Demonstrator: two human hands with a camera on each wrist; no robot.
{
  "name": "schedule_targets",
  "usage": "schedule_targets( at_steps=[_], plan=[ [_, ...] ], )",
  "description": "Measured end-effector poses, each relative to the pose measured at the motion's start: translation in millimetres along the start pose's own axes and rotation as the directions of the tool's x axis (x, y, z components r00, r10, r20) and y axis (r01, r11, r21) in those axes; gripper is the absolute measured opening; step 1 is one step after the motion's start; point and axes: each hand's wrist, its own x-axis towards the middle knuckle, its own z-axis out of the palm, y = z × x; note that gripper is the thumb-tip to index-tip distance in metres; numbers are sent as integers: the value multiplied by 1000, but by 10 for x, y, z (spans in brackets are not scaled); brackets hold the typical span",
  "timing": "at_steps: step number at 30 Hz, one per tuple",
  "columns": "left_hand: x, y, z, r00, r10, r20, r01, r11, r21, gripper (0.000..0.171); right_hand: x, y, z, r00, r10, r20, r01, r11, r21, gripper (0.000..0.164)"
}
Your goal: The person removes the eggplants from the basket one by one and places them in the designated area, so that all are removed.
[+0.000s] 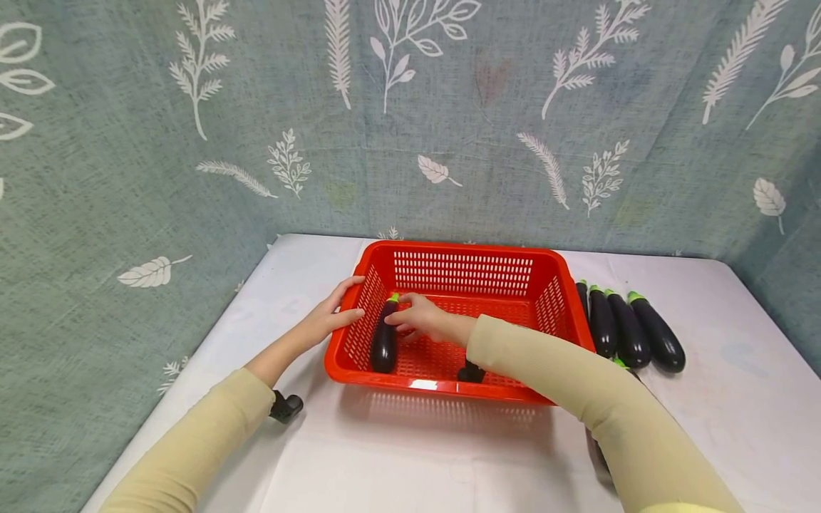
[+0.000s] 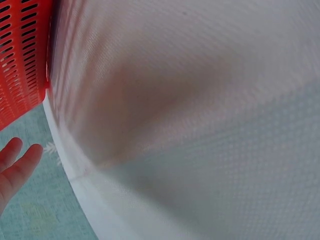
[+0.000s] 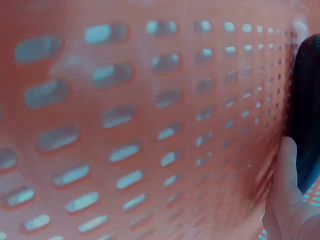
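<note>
A dark purple eggplant (image 1: 384, 345) with a green stem end lies along the left side inside the red basket (image 1: 449, 388). My right hand (image 1: 420, 319) reaches into the basket beside its upper half, fingers loosely bent and fingertips right at its skin. In the right wrist view the straight thumb (image 3: 286, 170) lies against the eggplant (image 3: 306, 110). My left hand (image 1: 333, 313) touches the basket's left rim with spread fingers. Two of its straight fingers (image 2: 22, 167) show near the perforated basket wall (image 2: 22, 65) in the left wrist view.
Several more eggplants (image 1: 628, 331) lie side by side on the white tablecloth (image 1: 398, 463) right of the basket, some partly hidden by the basket and right sleeve (image 1: 577, 370). A grey-green leaf-patterned curtain (image 1: 410, 142) hangs behind and at the sides.
</note>
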Motion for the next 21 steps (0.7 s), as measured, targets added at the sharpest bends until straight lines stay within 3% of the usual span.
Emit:
schedule_targets(
  at_steps=[21],
  plan=[
    [6, -13, -7, 1000, -2, 7, 2, 1000, -1, 61, -10, 80, 101, 996, 30, 85, -33, 999, 35, 65]
  ],
)
